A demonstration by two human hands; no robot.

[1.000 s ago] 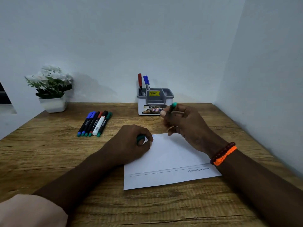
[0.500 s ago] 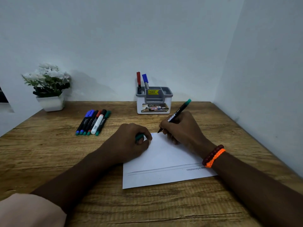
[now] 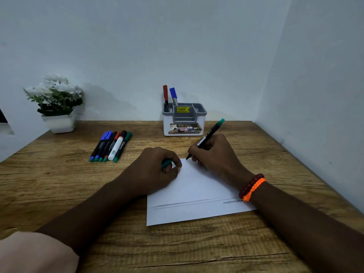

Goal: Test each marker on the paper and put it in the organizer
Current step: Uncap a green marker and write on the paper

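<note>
My right hand (image 3: 215, 154) grips an uncapped black marker with a green end (image 3: 209, 134), tip down at the far edge of the white paper (image 3: 195, 194). My left hand (image 3: 155, 168) rests on the paper's left corner, closed around the green cap (image 3: 166, 164). Several capped markers (image 3: 111, 145) lie in a row on the desk to the left. The grey and white organizer (image 3: 184, 121) stands at the back by the wall, with a red marker (image 3: 165, 94) and a blue marker (image 3: 173, 95) upright in its left compartment.
A white pot of white flowers (image 3: 57, 103) sits at the back left corner. Walls close the desk at the back and on the right. The wooden desk (image 3: 59, 184) stretches left of the paper.
My right hand has turned the marker from held up near the organizer to a writing grip, and lowered its tip to the paper's far edge. My left hand has stayed put.
</note>
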